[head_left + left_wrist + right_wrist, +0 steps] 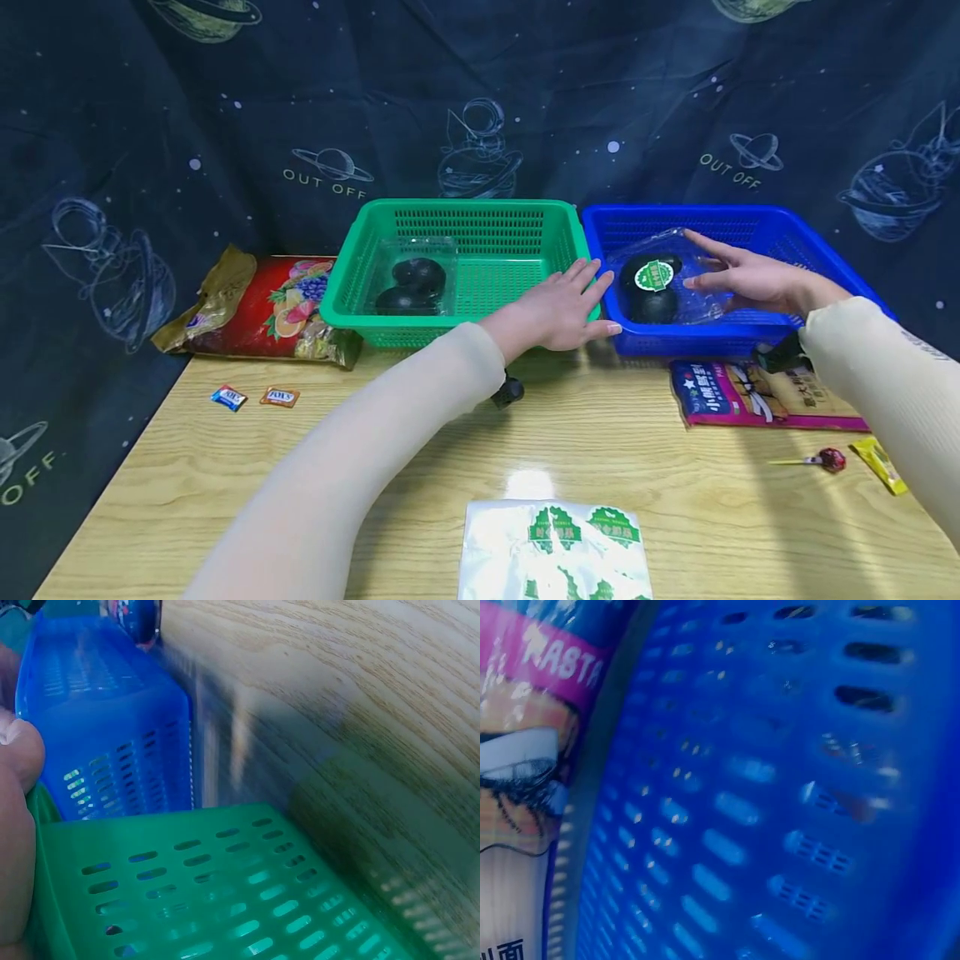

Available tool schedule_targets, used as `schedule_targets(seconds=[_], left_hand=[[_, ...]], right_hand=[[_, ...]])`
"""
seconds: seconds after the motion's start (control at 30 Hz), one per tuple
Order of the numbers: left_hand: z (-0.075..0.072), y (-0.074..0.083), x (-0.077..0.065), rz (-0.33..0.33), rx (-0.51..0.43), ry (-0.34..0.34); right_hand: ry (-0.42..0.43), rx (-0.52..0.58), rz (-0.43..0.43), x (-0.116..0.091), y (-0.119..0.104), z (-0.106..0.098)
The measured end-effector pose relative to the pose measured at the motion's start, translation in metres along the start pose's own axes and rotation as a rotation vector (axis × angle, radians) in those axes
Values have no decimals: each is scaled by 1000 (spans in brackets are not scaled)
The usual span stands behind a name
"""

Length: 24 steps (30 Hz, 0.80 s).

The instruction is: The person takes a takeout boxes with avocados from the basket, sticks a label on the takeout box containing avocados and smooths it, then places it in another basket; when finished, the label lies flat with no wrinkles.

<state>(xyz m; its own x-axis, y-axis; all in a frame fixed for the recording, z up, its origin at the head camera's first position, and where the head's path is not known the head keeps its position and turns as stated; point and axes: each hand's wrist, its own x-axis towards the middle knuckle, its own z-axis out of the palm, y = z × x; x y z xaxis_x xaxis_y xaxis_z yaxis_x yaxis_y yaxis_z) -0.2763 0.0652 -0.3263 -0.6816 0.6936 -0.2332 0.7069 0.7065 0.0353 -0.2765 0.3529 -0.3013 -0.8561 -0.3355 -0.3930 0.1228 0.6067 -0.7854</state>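
Observation:
My right hand (750, 275) holds the right side of a clear plastic box (697, 308) inside the blue basket (720, 340). Two dark rounded fruits show through its plastic, and a green and white sticker (654, 276) is on top. My left hand (566, 307) rests with straight fingers over the right rim of the green basket (450, 322), its fingertips close to the blue one. Another clear box with dark fruits (418, 275), no sticker showing, lies in the green basket. The right wrist view shows only the blue basket's slotted wall (727, 802) and a bag.
A sheet of green stickers (555, 550) lies at the table's front. To the left are a red fruit-print bag (277, 300) and two small wrapped candies (280, 397). A pasta bag (731, 396), a lollipop (831, 459) and a yellow packet (879, 465) lie on the right.

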Motion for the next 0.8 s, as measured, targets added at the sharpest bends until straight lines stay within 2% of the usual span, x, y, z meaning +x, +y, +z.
schedule_targets(seconds=[0.3, 0.6, 0.8], left_hand=[[-1, 0, -1, -11, 13, -3], [-2, 2, -2, -22, 8, -18], [-3, 3, -2, -28, 22, -24]], right_hand=[[-7, -34, 8, 0, 8, 1], [-10, -217, 62, 2, 15, 8], [-23, -262, 97, 2, 11, 10]])
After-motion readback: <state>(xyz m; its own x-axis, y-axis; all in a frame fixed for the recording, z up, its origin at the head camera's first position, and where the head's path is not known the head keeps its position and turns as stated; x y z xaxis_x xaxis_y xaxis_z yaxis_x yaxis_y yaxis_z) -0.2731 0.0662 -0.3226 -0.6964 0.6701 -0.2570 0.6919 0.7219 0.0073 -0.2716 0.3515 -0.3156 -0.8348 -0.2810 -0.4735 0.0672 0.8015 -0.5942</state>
